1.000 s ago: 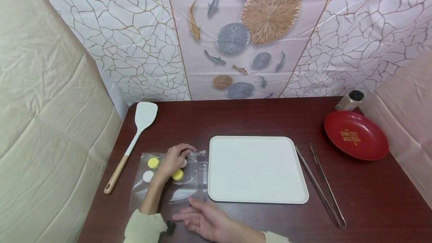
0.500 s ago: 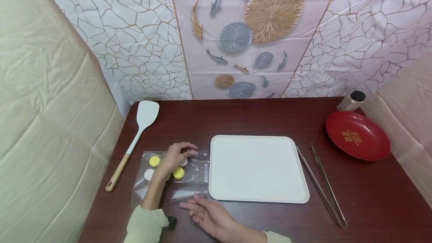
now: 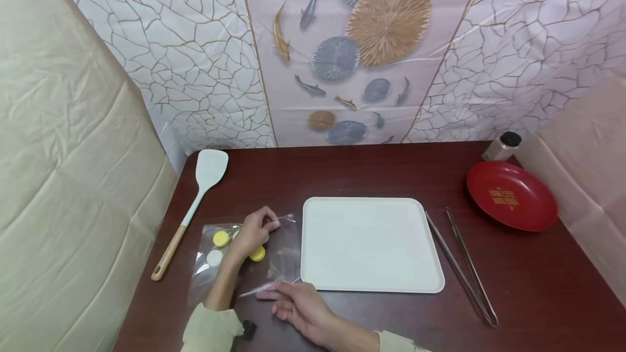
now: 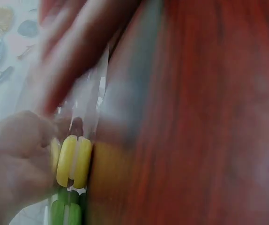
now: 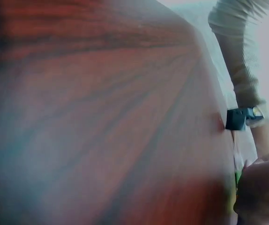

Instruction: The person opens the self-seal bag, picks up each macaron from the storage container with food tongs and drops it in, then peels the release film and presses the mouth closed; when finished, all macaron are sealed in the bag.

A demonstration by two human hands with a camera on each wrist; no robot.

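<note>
A clear plastic bag [image 3: 285, 249] lies left of the tray, with several macarons inside. A yellow macaron [image 3: 221, 239] and a white macaron [image 3: 214, 258] show left of my left forearm. My left hand [image 3: 251, 234] pinches the bag's far edge near its mouth and partly hides the macarons. At the near edge, my right hand [image 3: 307, 308] pinches the film between thumb and forefinger. The left wrist view shows a yellow macaron [image 4: 73, 161] and a green macaron [image 4: 65, 213] edge-on beside the blurred fingers. In the right wrist view the right hand [image 5: 263, 192] is mostly cut off.
A white rectangular tray [image 3: 371, 244] sits just right of the bag. Metal tongs [image 3: 464, 268] lie right of it, with a red plate [image 3: 511, 195] and a black-lidded jar [image 3: 502, 146] beyond. A white spatula [image 3: 191, 211] with a wooden handle lies at the left.
My right hand has moved up to the bag's near edge and now pinches it. The bag's right end has lifted and creased between both hands.
</note>
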